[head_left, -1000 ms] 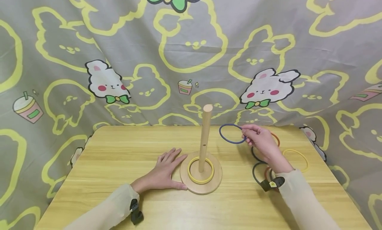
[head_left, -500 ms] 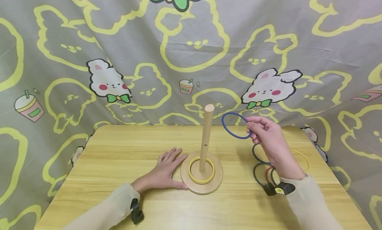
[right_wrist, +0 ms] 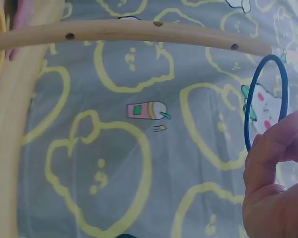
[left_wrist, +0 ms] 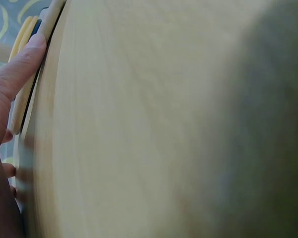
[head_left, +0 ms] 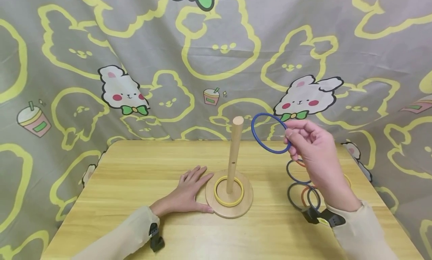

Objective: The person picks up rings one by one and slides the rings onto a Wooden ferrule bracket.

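My right hand [head_left: 318, 155] pinches a blue ring [head_left: 276, 152] between thumb and fingers, raised above the table to the right of a wooden post [head_left: 234, 158]. In the right wrist view the blue ring [right_wrist: 248, 116] is tilted up close to the post's top end. The post stands upright on a round wooden base [head_left: 249, 196]. Yellow rings [head_left: 228, 205] lie around its foot, and the left wrist view shows a dark ring [left_wrist: 36, 26] beside them. My left hand [head_left: 185, 194] rests with spread fingers at the base's left edge, thumb touching it.
Several more rings lie on the table at the right, among them a dark ring [head_left: 289, 200], a red ring [head_left: 303, 196] and a yellow ring [head_left: 349, 181], partly covered by the right arm. A patterned curtain [head_left: 162, 46] hangs behind the wooden table [head_left: 135, 158].
The right hand has lifted the blue ring higher and slightly to the right, tilting it more upright, and now reaches about the level of the post's top. The left hand keeps its place.
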### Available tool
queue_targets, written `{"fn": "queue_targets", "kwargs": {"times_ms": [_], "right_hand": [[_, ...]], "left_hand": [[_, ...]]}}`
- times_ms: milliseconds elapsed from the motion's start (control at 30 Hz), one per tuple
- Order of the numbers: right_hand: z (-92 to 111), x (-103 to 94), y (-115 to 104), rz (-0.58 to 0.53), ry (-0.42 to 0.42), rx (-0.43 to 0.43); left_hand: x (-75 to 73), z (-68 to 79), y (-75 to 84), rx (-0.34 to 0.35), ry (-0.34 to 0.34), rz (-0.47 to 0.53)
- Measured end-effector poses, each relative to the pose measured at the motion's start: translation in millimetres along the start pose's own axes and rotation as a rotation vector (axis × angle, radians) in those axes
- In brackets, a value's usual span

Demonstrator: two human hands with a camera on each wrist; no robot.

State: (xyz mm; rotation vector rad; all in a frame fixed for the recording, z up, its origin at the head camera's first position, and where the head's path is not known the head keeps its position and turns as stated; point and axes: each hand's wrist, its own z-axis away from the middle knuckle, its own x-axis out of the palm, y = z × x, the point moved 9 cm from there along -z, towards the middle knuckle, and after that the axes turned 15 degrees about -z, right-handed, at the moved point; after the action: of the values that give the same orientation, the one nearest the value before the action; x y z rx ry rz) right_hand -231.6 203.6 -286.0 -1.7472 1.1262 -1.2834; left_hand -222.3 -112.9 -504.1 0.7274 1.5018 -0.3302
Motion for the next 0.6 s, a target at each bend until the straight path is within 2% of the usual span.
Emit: {"fn": "queue_targets", "kwargs": {"times_ms": [267, 600], "right_hand": [[3, 19.3, -22, 0.037, -0.012, -0.084], [6, 46.0, -28, 0.049, -0.051, -0.076]], "left_hand": [[-0.6, -2.0, -0.9, -0.003, 0.002, -0.009], [-1.2, -0.4, -1.1, -0.007, -0.006, -0.002]]}}
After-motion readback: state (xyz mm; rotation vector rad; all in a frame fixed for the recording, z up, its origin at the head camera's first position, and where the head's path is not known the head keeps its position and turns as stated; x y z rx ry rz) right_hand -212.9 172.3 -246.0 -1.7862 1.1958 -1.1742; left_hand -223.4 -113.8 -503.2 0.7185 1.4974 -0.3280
